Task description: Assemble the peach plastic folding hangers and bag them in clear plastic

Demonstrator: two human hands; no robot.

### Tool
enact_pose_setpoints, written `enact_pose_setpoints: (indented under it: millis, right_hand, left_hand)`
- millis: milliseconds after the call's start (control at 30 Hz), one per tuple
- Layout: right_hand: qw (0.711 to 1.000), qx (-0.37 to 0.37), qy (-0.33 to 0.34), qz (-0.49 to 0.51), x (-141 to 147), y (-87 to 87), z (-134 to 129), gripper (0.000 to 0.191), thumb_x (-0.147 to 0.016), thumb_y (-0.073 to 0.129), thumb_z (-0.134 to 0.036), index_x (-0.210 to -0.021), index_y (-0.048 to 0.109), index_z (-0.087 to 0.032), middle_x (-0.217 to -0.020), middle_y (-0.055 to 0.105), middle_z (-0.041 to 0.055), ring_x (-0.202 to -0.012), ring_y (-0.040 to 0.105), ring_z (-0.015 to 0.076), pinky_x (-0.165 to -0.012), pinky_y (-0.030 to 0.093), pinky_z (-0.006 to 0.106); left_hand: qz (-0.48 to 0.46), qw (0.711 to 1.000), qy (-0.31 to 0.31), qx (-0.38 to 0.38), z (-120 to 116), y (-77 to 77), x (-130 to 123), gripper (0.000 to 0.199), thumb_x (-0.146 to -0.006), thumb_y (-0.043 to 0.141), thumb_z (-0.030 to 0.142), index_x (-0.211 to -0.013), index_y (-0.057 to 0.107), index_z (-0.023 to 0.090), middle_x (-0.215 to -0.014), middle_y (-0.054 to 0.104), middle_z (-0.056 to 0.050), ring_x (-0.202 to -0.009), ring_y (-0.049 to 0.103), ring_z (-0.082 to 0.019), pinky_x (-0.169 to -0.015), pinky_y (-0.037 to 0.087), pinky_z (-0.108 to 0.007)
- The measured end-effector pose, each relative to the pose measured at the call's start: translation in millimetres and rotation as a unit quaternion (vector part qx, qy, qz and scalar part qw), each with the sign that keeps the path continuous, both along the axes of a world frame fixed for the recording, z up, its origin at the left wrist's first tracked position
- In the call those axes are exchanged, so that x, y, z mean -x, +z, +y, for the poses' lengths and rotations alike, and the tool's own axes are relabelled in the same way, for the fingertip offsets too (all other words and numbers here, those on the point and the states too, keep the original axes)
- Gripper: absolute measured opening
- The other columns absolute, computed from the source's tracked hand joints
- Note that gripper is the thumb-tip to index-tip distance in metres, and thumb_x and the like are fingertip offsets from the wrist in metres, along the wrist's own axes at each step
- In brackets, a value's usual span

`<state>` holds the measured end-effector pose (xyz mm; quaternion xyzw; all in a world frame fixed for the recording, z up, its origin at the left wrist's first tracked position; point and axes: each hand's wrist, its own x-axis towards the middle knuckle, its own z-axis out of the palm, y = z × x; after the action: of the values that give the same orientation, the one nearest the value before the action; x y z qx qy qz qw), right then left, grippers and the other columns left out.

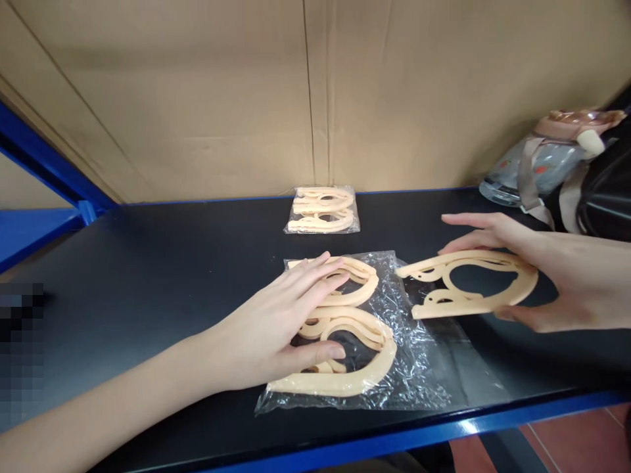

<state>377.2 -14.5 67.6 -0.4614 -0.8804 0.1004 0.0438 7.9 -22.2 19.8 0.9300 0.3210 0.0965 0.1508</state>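
Note:
My right hand (537, 276) grips a cream plastic folding hanger (520, 289), folded up, between thumb and fingers. It is held just right of a clear plastic bag (419, 368), its two arm ends pointing at the bag. Inside the bag lie two more folded hangers, a nearer one (379, 368) and a farther one (367, 289). My left hand (290, 315) rests flat over them, fingers stretched out and thumb apart, covering their left parts. The bag's right side is crinkled and holds no hanger.
Behind, near the cardboard wall (221, 98), lies another packed bag of folded hangers (323, 210). A water bottle (547, 164) with a strap and a black bag (608, 190) stand at the back right. The black shelf (162, 276) has a blue front edge (394, 443).

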Motion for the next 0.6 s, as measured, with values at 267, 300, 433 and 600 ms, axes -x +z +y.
enact_pose_setpoints:
  millis: [267, 300, 433, 600]
  right_hand:
    - [0.996, 0.029, -0.030, -0.079, 30, -11.3, -13, 0.090, -0.070, 0.065, -0.030, -0.148, 0.021, -0.041, -0.127, 0.065, 0.0031, -0.094, 0.073, 0.0270, -0.070, 0.061, 0.032]
    - [0.995, 0.029, -0.036, -0.084, 32, -12.5, -14, 0.089, -0.070, 0.065, -0.029, -0.148, 0.024, -0.039, -0.125, 0.067, 0.0046, -0.091, 0.073, 0.0274, -0.066, 0.060, 0.032]
    - [0.998, -0.011, 0.004, -0.057, 31, -13.1, -16, 0.084, -0.069, 0.066, -0.029, -0.146, 0.032, -0.032, -0.121, 0.070, 0.0079, -0.084, 0.074, 0.0289, -0.056, 0.058, 0.031]
    - [0.996, -0.057, 0.061, -0.009, 35, -10.3, -17, 0.075, -0.072, 0.070, -0.034, -0.140, 0.037, -0.032, -0.118, 0.071, 0.0068, -0.082, 0.075, 0.0282, -0.058, 0.061, 0.034]
  left_hand:
    - [0.010, 1.000, -0.010, 0.016, 5, -5.7, 1, 0.095, -0.084, 0.054, 0.073, -0.154, 0.027, 0.015, -0.162, 0.025, -0.013, -0.151, 0.014, -0.032, -0.122, 0.015, -0.054]
    - [0.016, 1.000, -0.007, 0.022, 4, -4.6, 0, 0.099, -0.081, 0.056, 0.075, -0.155, 0.026, 0.015, -0.162, 0.024, -0.014, -0.151, 0.013, -0.033, -0.122, 0.013, -0.056]
    - [0.026, 0.999, -0.002, 0.048, 2, 0.9, -2, 0.108, -0.075, 0.063, 0.075, -0.156, 0.023, 0.016, -0.162, 0.019, -0.017, -0.151, 0.007, -0.037, -0.120, 0.010, -0.063]
    - [0.026, 0.998, -0.002, 0.050, 3, 1.5, -2, 0.106, -0.076, 0.066, 0.071, -0.156, 0.022, 0.018, -0.162, 0.018, -0.017, -0.150, 0.007, -0.039, -0.119, 0.011, -0.065]
